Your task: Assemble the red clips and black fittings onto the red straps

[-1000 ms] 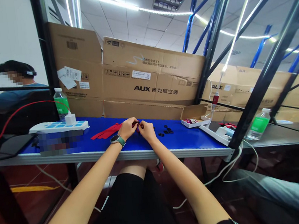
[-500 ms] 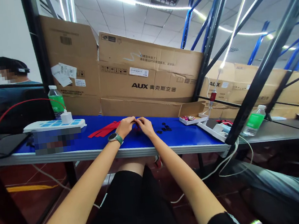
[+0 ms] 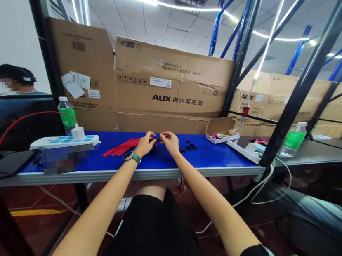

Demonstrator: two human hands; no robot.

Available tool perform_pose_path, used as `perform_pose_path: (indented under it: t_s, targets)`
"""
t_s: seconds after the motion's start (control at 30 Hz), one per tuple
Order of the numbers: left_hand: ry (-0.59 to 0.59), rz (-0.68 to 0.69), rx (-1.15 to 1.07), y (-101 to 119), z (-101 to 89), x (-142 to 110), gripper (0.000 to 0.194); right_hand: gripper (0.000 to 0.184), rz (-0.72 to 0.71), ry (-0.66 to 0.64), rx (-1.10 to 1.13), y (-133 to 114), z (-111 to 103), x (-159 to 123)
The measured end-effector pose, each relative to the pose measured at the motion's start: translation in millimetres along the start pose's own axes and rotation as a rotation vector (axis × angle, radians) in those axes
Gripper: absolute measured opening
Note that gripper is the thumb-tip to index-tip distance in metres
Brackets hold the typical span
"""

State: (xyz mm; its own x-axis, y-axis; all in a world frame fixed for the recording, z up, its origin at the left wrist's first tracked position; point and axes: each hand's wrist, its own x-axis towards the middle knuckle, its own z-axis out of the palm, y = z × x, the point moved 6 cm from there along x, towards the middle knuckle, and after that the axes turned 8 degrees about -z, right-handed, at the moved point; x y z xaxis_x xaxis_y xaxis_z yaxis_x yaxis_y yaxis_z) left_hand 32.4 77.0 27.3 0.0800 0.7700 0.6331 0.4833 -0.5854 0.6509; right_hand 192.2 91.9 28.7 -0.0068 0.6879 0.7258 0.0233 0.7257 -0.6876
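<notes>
Above the blue tabletop (image 3: 160,165), my left hand (image 3: 144,144), with a watch (image 3: 130,155) on its wrist, is closed in a pinch. My right hand (image 3: 170,141) is pinched close by on the right. Between the fingertips shows a small dark red piece (image 3: 156,139), perhaps a fabric strip; it is too small and partly covered to make out fully. Several flat red strips (image 3: 119,148) lie beside my left hand. Right of my right hand are several small black parts (image 3: 191,145), which look like plastic buckles.
A white power strip (image 3: 63,141) with a plugged-in charger (image 3: 78,133) and a green-labelled bottle (image 3: 67,111) stand left. An open small box (image 3: 222,135) holds small items at right. Cardboard sheets (image 3: 166,91) wall the back. A metal rack post (image 3: 286,101) rises at right; co-workers sit on both sides.
My hands have moved slightly apart at the fingertips, and the dark red piece shows between them more level than before. The whole view has shifted a little.
</notes>
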Motion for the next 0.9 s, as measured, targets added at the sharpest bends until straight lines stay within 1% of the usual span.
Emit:
perform_pose_path:
  t_s: [0.07,0.13,0.2,0.27,0.37,0.5,0.67,0.77,0.9]
  targets:
    - [-0.040,-0.046,-0.096,-6.9,3.7,1.4,0.023,0.035,0.016,0.030,0.008,0.3,-1.7,-1.0]
    - [-0.072,-0.057,-0.186,-10.0,6.5,2.8,0.032,0.035,0.032,0.045,-0.005,0.1,-2.6,-1.6]
    - [-0.078,-0.077,-0.254,-12.1,7.4,4.1,0.040,0.035,0.044,0.032,-0.006,-0.2,-1.2,-1.9]
    - [-0.056,-0.093,-0.293,-13.3,6.0,5.2,0.043,0.035,0.042,0.013,0.005,-0.6,1.2,-1.7]
    - [-0.024,-0.099,-0.323,-13.8,3.7,5.8,0.043,0.034,-0.009,0.015,-0.024,-2.4,2.2,-1.1]
    - [-0.061,-0.103,-0.327,-13.5,6.4,4.9,0.044,0.030,-0.103,-0.007,-0.138,-6.0,2.1,-1.1]
    - [-0.081,-0.063,-0.282,-9.6,8.5,2.8,0.044,0.026,-0.118,0.004,-0.186,-8.3,-0.4,-2.0]
    - [-0.103,-0.065,-0.274,-9.8,10.3,2.3,0.046,0.025,-0.103,0.010,-0.212,-8.7,-0.6,-2.8]
    - [-0.057,-0.062,-0.258,-10.4,6.5,2.8,0.040,0.027,-0.091,-0.037,-0.188,-8.5,3.4,-4.2]
